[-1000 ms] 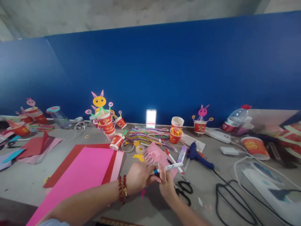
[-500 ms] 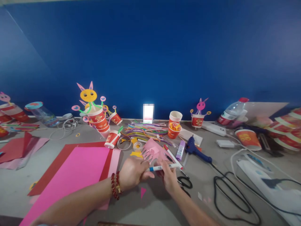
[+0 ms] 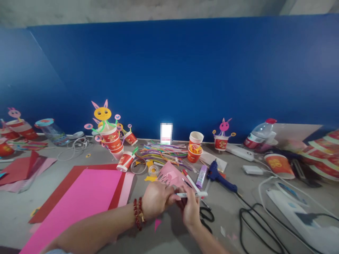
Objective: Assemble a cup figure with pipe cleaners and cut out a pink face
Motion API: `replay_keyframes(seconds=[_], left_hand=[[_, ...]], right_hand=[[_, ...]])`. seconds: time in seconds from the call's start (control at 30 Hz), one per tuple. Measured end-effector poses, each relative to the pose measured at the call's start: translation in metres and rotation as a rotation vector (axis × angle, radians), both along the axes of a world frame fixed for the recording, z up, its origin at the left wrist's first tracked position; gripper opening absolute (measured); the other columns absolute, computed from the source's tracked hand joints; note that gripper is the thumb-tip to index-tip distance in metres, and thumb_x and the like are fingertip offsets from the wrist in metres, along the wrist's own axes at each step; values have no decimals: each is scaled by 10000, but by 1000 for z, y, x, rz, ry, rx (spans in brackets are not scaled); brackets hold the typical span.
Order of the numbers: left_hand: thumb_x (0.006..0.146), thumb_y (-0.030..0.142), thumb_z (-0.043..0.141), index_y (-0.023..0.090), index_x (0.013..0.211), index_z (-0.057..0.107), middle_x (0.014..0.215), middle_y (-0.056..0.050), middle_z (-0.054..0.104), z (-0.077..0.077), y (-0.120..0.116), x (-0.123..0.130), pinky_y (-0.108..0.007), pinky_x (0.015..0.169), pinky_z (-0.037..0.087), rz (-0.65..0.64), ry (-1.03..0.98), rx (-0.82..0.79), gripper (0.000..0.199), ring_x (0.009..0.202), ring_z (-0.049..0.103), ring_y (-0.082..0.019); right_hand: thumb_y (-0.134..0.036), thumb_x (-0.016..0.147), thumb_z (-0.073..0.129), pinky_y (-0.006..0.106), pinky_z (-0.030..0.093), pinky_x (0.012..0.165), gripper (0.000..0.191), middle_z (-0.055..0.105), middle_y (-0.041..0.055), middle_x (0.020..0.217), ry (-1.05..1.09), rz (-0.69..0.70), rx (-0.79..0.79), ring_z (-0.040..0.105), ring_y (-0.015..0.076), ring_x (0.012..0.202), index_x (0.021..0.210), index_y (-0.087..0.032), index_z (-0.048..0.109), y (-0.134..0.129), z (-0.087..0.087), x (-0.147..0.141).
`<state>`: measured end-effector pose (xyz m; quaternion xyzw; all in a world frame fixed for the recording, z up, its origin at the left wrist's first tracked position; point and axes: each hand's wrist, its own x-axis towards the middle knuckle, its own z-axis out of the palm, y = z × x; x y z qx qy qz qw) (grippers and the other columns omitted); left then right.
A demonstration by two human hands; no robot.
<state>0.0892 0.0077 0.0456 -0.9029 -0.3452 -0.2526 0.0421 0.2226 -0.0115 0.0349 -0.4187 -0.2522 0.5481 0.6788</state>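
A white marker (image 3: 197,194) lies level across my right hand (image 3: 191,208), whose fingers are closed around its middle. My left hand (image 3: 156,199), with red bead bracelets at the wrist, meets the marker's left end with closed fingers; the blue end is hidden there. Just beyond both hands rests a pink paper (image 3: 172,171) with a fringed edge. A red-capped white marker (image 3: 191,179) lies by its right side. Black-handled scissors (image 3: 207,214) are right of my right hand, partly hidden. A small magenta paper scrap (image 3: 157,224) lies below my left hand.
Magenta and red sheets (image 3: 87,190) cover the left side. Pipe cleaners (image 3: 164,151), paper cups (image 3: 195,153) and a leaning cup figure (image 3: 107,135) stand behind. To the right are a purple glue stick (image 3: 201,176), a blue glue gun (image 3: 222,179), its cord and a power strip (image 3: 293,222).
My left fingers have closed over the marker's blue end, which showed before. Both hands and the marker have shifted slightly right, and the view has tilted up.
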Motion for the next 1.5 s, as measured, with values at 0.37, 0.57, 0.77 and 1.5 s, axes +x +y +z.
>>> replay_keyframes(seconds=[0.37, 0.57, 0.77, 1.5], left_hand=[[1044, 284, 330, 163, 876, 564, 818, -81, 619, 27, 95, -72, -340, 702, 459, 162, 25, 25, 313, 784, 594, -237], [1024, 262, 426, 182, 1036, 592, 1020, -83, 649, 13, 115, -96, -392, 899, 486, 164, 26, -17, 185, 1016, 598, -249], [1045, 226, 375, 175, 1027, 593, 1060, -80, 647, 22, 78, -108, -376, 928, 471, 119, -55, -66, 224, 1027, 581, -222], [971, 155, 475, 159, 1059, 632, 1130, -54, 711, -23, -44, -101, -339, 917, 497, -224, 100, -55, 180, 1058, 608, -198]], right_hand=[[-625, 910, 525, 227, 212, 426, 516, 345, -76, 515, -506, 403, 188, 289, 83, 445, 615, -223, 393, -6, -4, -4], [-389, 967, 459, 230, 208, 478, 394, 314, -69, 569, -875, 473, 356, 302, 98, 517, 630, -221, 341, -11, -2, -3], [-254, 926, 486, 233, 289, 539, 223, 552, -31, 581, -1334, 448, 482, 495, 124, 533, 728, -203, 573, 1, 18, 13], [-279, 854, 602, 275, 345, 547, 87, 722, 53, 801, -1942, 88, -163, 680, 235, 752, 795, -216, 599, 39, 38, 78]])
